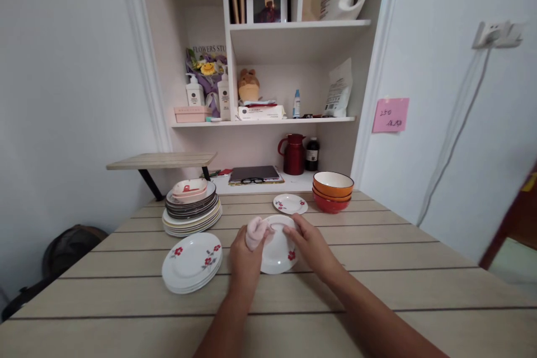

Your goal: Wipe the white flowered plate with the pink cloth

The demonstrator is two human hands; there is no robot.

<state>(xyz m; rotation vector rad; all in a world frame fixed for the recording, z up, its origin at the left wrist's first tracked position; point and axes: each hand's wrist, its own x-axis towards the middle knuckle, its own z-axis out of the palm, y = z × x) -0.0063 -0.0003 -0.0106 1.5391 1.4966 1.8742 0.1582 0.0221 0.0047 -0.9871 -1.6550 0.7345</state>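
Note:
A white plate with red flowers [277, 257] is held tilted over the middle of the table, facing me. My right hand [312, 243] grips its upper right edge, thumb on the face and fingers behind. In my left hand [245, 260] is a bunched pale pink cloth [255, 233], pressed against the plate's left side; the fingertips there are partly hidden. Left of that hand lies a stack of matching flowered plates [191, 263]. Just behind the held plate, another small flowered plate [290, 203] rests flat on the table.
Stacked dark-rimmed and yellow-rimmed plates [192, 213] stand at the back left, topped by small pink bowls [189, 190]. Orange and red bowls [333, 193] are piled at the back right. Behind them are a red jug [293, 155], a dark bottle [312, 154] and a laptop [255, 173].

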